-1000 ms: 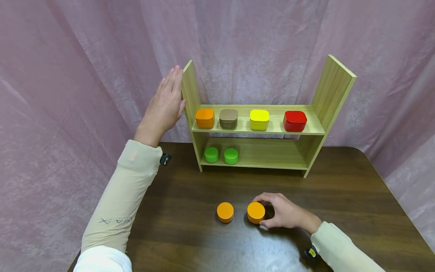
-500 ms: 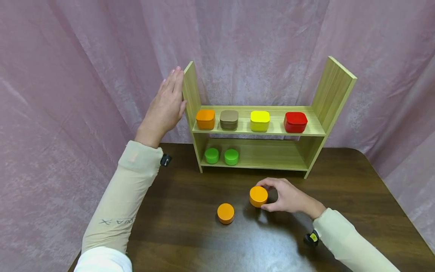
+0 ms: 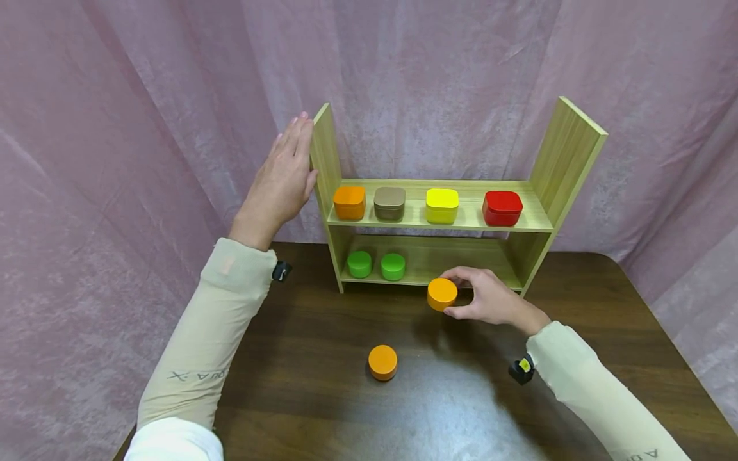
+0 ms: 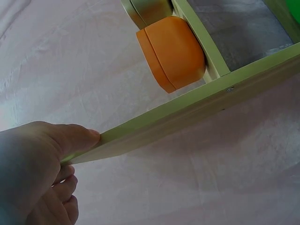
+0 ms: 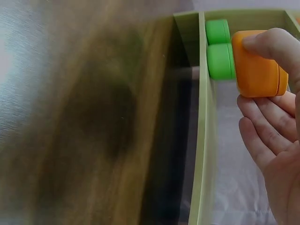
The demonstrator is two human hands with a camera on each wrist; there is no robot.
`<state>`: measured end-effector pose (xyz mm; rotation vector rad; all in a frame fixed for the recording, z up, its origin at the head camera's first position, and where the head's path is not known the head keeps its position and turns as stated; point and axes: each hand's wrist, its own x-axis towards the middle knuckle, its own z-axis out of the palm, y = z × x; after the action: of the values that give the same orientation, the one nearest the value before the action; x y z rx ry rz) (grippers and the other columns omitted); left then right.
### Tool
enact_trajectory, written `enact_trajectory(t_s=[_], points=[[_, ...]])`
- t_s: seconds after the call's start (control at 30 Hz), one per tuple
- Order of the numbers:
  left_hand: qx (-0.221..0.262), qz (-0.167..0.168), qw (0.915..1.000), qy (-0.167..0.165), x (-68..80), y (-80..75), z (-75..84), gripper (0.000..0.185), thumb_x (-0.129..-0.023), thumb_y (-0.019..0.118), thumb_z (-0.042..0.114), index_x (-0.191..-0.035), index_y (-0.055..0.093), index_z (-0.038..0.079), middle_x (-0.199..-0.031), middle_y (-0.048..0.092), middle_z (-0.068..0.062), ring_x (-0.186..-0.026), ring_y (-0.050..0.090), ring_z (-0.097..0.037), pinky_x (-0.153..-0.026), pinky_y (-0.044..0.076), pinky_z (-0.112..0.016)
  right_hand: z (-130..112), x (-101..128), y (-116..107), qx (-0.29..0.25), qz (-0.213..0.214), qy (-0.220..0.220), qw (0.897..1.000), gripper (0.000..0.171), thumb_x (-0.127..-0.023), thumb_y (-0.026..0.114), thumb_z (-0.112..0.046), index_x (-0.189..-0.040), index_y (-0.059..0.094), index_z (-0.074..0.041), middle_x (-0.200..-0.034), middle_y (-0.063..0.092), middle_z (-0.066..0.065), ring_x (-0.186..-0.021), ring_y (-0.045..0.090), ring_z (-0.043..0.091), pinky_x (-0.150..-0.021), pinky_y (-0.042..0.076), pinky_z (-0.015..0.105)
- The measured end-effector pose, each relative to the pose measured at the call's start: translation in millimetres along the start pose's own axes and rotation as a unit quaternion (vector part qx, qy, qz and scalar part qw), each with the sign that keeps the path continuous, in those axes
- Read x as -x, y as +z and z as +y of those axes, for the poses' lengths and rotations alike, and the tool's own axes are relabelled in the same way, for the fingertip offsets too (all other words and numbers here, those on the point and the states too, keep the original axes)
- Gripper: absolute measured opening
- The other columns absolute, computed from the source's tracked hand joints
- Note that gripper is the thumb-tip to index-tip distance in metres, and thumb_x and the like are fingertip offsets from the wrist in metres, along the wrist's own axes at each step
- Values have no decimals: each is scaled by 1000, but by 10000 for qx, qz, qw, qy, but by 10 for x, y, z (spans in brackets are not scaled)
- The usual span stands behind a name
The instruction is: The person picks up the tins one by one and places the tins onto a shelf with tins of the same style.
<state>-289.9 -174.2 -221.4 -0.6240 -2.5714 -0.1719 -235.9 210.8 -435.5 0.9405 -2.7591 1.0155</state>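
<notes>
In the head view my right hand (image 3: 487, 298) holds a round orange jar (image 3: 442, 294) between thumb and fingers, in front of the lower shelf and raised off the table. The right wrist view shows the thumb on this jar (image 5: 257, 65) and the fingers on its other side. My left hand (image 3: 279, 176) rests straight-fingered along the left side panel of the wooden shelf (image 3: 327, 147); its thumb touches the panel's edge. Another round orange jar (image 3: 383, 362) stands on the table. On the lower shelf, two round green jars (image 3: 360, 264) sit side by side at the left.
Across the upper shelf stand square-shaped containers: orange (image 3: 349, 202), brown (image 3: 389, 203), yellow (image 3: 442, 205) and red (image 3: 502, 208). The shelf stands at the back of a dark wooden table (image 3: 300, 384). A pink curtain (image 3: 432, 77) hangs behind.
My right hand has lifted the orange jar from the table and carried it forward to the lower shelf's front edge. The left hand stays on the side panel.
</notes>
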Motion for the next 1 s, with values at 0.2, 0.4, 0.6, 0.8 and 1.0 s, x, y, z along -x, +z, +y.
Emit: enact_trajectory(t_s=[0.2,0.4,0.6,0.8,1.0], points=[[-30,-43,10000,-29,-4,3,10,78,-105,61,11,-167,15,-2,-177,17,-19,-166,17,-34,-136,16,-51,109,-183,-26,7,141,165,9998,58,-80,92,-22,-130,68,-5,-117,77,6,-103,72,22,-96,62,52],[-93,-17,10000,11,-11,13,19,78,-105,61,12,-167,15,-3,-177,18,-20,-166,18,-34,-136,16,-50,204,-321,-49,148,197,492,9985,61,-81,90,-25,-131,67,1,-119,77,14,-106,72,30,-97,60,52],[-139,-20,9999,4,-13,11,12,78,-106,61,12,-167,15,-3,-177,18,-20,-166,18,-35,-136,16,-50,281,-454,-20,396,246,600,9971,64,-81,89,-26,-133,67,3,-121,76,17,-108,72,33,-98,59,51],[-142,-55,9999,0,-5,12,5,78,-106,61,12,-167,15,-3,-177,17,-20,-166,17,-34,-136,15,-50,347,-541,74,349,284,785,9959,64,-82,89,-27,-133,66,3,-119,76,17,-108,72,32,-98,59,50],[-119,11,9999,44,14,6,3,78,-106,61,11,-167,15,-3,-177,17,-19,-166,17,-34,-136,16,-50,355,-572,148,187,246,911,9954,65,-84,87,-27,-135,64,4,-122,74,20,-110,71,34,-98,59,52]])
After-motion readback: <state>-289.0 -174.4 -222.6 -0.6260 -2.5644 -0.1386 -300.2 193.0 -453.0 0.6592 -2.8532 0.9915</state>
